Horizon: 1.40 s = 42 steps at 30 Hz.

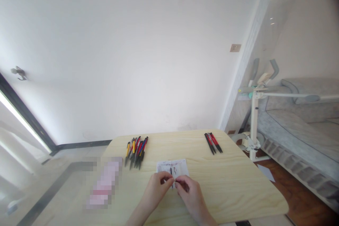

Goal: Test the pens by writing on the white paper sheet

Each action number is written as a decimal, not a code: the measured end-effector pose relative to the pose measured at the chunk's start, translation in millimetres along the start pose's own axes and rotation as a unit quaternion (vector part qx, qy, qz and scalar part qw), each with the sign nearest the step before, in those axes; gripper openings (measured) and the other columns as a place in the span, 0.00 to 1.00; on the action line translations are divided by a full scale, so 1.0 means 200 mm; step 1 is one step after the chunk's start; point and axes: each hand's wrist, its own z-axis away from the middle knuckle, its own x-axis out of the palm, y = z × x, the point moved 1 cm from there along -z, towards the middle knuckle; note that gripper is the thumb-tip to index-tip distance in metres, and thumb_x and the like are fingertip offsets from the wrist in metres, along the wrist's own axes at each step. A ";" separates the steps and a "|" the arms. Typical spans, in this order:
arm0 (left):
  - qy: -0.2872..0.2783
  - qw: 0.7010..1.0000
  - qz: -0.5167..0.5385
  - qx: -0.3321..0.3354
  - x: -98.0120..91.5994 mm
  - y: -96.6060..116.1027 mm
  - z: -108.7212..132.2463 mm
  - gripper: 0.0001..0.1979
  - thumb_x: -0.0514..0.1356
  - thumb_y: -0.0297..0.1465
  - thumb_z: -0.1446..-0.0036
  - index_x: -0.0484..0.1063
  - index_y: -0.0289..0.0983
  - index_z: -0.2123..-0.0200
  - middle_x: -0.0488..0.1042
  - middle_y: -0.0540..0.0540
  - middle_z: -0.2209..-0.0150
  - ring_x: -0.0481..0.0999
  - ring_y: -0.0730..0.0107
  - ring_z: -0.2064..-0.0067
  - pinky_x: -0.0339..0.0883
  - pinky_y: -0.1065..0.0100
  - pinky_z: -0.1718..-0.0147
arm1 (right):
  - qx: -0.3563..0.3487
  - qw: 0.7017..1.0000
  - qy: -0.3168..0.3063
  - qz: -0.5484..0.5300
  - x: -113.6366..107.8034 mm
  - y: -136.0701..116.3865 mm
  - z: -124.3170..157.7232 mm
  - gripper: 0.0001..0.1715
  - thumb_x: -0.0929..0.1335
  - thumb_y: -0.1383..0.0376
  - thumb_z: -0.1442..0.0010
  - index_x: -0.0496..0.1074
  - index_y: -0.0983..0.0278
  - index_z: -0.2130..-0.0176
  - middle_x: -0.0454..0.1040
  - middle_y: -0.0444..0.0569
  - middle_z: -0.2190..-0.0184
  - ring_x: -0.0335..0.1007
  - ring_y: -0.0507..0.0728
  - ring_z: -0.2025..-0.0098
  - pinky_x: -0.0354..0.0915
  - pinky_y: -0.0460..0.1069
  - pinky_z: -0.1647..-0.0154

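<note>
My left hand [158,185] and my right hand [191,191] meet at the front middle of the table, fingertips almost touching. Both are closed in a pinch. Something small and dark shows at the right fingertips, too tiny to name, and whatever the left fingers hold is hidden. Beneath the hands lies a white sheet of paper [182,166] with dark marks. A thin dark stick-like piece [171,171] shows over the paper just beyond the left fingertips; I cannot tell whether it is held or lying there.
On the wooden table [225,180], a bunch of several pens [135,152] lies at the back left. A smaller group of red and black pens [213,143] lies at the back right. A blurred pink item [106,182] is by the left edge. Exercise equipment [254,120] stands right, before a grey sofa [293,130].
</note>
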 end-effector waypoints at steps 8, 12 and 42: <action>0.000 0.998 0.054 -0.019 -0.04 -0.02 -0.02 0.11 0.56 0.34 0.52 0.74 0.33 0.71 0.71 0.51 0.79 0.64 0.76 0.80 0.57 0.75 0.83 | 0.000 1.000 -0.003 0.005 0.00 0.01 0.00 0.12 0.65 0.61 0.45 0.73 0.65 0.67 0.73 0.48 0.76 0.67 0.53 0.76 0.62 0.45 0.75; 0.019 0.999 0.025 -0.007 -0.09 -0.03 -0.04 0.11 0.57 0.34 0.53 0.73 0.33 0.70 0.72 0.50 0.78 0.64 0.76 0.80 0.58 0.74 0.81 | 0.003 1.000 -0.002 0.010 0.00 0.01 0.00 0.10 0.65 0.62 0.46 0.73 0.66 0.68 0.74 0.48 0.76 0.67 0.53 0.75 0.62 0.45 0.74; -0.061 0.946 -0.319 0.005 -0.21 0.00 -0.22 0.13 0.53 0.31 0.54 0.77 0.38 0.70 0.78 0.45 0.69 0.74 0.65 0.66 0.62 0.71 0.70 | 0.013 1.000 -0.015 0.025 -0.01 0.01 0.00 0.10 0.64 0.65 0.47 0.73 0.65 0.67 0.74 0.48 0.76 0.68 0.53 0.75 0.62 0.45 0.74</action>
